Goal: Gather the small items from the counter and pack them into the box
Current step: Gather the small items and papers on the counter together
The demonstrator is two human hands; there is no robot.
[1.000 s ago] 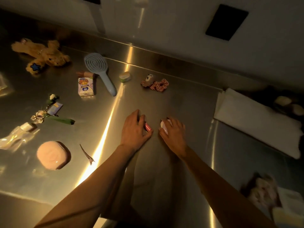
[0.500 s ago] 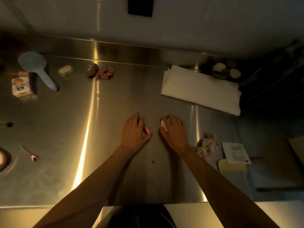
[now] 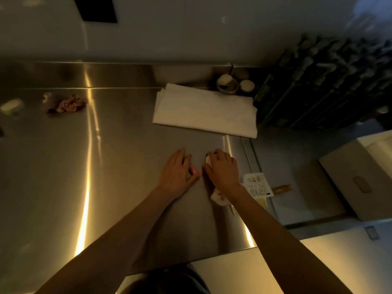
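Head view, dim light: at the frame's centre the left hand (image 3: 177, 174) lies palm-down on the steel worktop (image 3: 106, 187), its grip closed over a small pink item (image 3: 193, 171). Just beside it the right hand (image 3: 222, 170) curls around a small white item (image 3: 207, 159). A cardboard box (image 3: 352, 183) sits at right, a folded white cloth (image 3: 203, 110) above, a red checked scrunchie (image 3: 67, 105) at upper left.

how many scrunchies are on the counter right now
2. A red checked scrunchie lies far left near the back edge; a pale pink scrunchie sits by the right wrist, partly hidden under it. Others may lie outside the view.
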